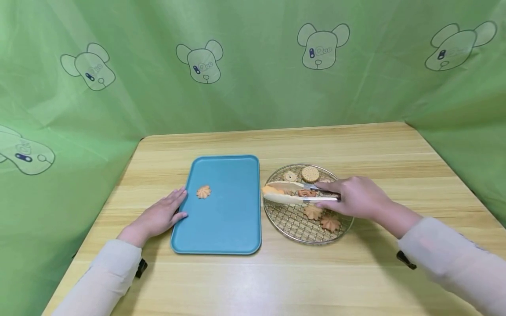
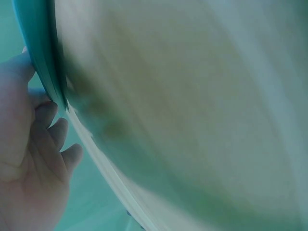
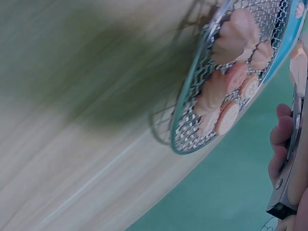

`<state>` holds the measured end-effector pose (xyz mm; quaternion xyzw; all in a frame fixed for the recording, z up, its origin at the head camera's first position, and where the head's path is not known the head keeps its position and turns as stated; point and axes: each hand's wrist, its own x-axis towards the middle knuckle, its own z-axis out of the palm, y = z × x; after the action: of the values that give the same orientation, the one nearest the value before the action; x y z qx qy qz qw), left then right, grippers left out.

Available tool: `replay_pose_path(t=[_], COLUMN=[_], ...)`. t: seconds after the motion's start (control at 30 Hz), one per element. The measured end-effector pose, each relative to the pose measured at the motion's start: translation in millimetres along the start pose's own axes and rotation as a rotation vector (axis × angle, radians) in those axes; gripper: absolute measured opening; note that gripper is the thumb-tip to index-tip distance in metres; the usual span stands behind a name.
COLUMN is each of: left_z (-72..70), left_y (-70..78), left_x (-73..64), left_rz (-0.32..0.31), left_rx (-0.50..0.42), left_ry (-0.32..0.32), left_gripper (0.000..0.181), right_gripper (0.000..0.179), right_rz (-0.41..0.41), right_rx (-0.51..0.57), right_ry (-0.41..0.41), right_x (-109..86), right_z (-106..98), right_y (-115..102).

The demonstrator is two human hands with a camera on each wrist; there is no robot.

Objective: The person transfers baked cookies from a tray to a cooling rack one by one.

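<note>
My right hand [image 1: 361, 197] grips a pair of tongs [image 1: 286, 199] with pale tips and metal handles. Between the tips is an orange cookie [image 1: 272, 190], over the left rim of a round wire rack [image 1: 292, 224]. In the right wrist view the tongs [image 3: 294, 125] appear raised off the rack. My left hand [image 1: 160, 215] rests at the left edge of a blue tray [image 1: 225, 224], fingers extended and touching its rim. One flower-shaped cookie [image 1: 204, 192] lies on the tray's upper left part.
On the rack lie several cookies: a round sandwich biscuit [image 1: 310, 174], a ring-shaped one [image 1: 290, 176], a reddish one [image 1: 307, 193] and flower-shaped cookies [image 1: 330, 223]. Tray and rack stand side by side on a wooden table [image 1: 276, 285]. Green curtains [image 1: 261, 87] surround the table's back and sides.
</note>
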<state>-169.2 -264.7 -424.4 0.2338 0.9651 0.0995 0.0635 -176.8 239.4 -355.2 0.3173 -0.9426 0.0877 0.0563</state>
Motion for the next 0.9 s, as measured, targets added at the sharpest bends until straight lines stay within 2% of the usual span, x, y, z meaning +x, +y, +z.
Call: replay_pose_path(t=[0.17,0.3,0.47,0.63,0.9], left_z=[0.9,2.9,5.7,3.1,-1.0], left_y=[-0.9,-2.6,-4.5,-2.6,1.4], left_x=[0.1,0.9,1.4,0.4,0.4], left_rz=[0.005,0.010,0.006,-0.002,-0.011], left_rx=[0.005,0.006,0.009,0.005,-0.002], left_ry=[0.004,0.011,0.009,0.005,-0.006], left_gripper=[0.066,0.066,0.067,0.066,0.066], right_gripper=[0.053,0.054,0.053,0.054,0.052], right_rz=[-0.052,-0.057,-0.083,-0.103,-0.115], right_rx=[-0.010,-0.006,-0.012,-0.017,-0.022], right_ry=[0.013,-0.009,0.000,0.021,0.008], right_x=[-7.8,-13.2,-17.8,-20.9,-23.5], right_z=[0,-3,-4,-2,-2], right_y=[6,9,13,17,20])
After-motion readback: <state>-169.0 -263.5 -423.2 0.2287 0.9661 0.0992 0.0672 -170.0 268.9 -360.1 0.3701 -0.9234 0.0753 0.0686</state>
